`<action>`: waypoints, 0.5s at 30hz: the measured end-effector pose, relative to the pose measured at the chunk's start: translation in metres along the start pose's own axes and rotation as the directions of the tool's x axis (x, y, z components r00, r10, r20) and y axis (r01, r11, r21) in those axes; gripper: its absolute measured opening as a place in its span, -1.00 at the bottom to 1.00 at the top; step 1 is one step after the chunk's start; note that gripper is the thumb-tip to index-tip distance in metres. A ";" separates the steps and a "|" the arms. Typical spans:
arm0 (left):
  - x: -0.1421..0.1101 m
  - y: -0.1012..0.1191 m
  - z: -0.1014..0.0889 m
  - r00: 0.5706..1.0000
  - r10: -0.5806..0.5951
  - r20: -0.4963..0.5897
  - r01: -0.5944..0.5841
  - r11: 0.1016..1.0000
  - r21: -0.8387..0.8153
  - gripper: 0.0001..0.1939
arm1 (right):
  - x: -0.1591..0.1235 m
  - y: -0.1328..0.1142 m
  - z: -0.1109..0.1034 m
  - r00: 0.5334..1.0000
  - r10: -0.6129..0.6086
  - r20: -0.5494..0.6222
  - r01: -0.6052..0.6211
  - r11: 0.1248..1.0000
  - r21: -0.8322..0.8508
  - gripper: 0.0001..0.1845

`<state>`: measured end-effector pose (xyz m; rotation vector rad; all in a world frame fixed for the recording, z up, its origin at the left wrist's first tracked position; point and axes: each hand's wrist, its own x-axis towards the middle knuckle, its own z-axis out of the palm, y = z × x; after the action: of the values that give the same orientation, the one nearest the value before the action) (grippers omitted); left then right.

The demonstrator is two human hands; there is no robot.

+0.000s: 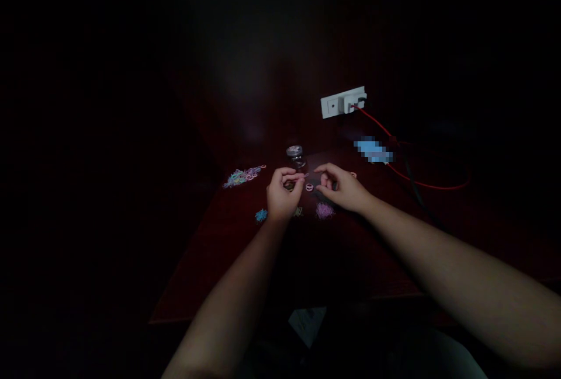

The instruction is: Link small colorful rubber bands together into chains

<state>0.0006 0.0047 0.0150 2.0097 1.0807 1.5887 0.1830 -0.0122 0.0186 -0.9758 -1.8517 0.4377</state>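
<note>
Dim scene, one bright patch around the hands at centre frame. Left hand (283, 193), just left of centre: thumb and index finger pinched on a small pinkish thin loop (306, 175), which pokes out to the right of the fingertips (tiny, material not readable). Right hand (339, 186), right of centre: thumb and index finger spread apart, gap facing the left hand, nothing seen between them; its other fingers curl inward. Between the hands and slightly lower, a pale pink round ring (309, 187) lies just below the pinched loop, touching neither hand as far as visible.

Just above the hands, a small clear jar with a grey round lid (295, 150). Left of the left hand, a loose heap of mixed pastel bands (243, 177). Below the hands, a row: small bright blue pile (261, 215), yellowish pile (298, 212) (partly covered by the left hand), and purple-pink pile (325, 210). All on a dark reddish-brown glossy tabletop (210, 262).

Upper right: white rectangular wall socket panel (332, 107) with a white plug-in adapter (349, 103), red cable (374, 118) running down from it near a pixelated blue object (374, 150).
</note>
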 end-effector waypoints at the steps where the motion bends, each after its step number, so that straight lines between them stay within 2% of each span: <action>1: -0.001 0.003 0.004 1.000 0.007 0.020 -0.007 1.000 -0.003 -0.77 | 0.000 0.000 0.000 1.000 -0.006 -0.006 0.006 1.000 0.004 -0.62; 4: -0.003 0.009 0.004 0.997 0.031 0.069 -0.036 0.996 0.076 -0.77 | 0.000 0.000 -0.002 0.999 -0.031 -0.032 0.031 0.999 0.010 -0.70; 8: -0.003 0.012 -0.008 0.992 0.044 0.119 -0.066 0.980 0.186 -0.78 | 0.002 -0.003 -0.003 0.996 -0.080 -0.028 0.079 0.997 -0.025 -0.84; 15: -0.004 0.012 -0.010 0.968 0.109 0.224 -0.154 0.969 0.191 -0.80 | 0.000 -0.005 -0.004 0.995 -0.103 0.014 0.103 0.993 -0.058 -0.88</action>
<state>-0.0046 -0.0077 0.0241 2.3728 1.0873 1.3276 0.1841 -0.0152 0.0238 -0.9137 -1.9241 0.3280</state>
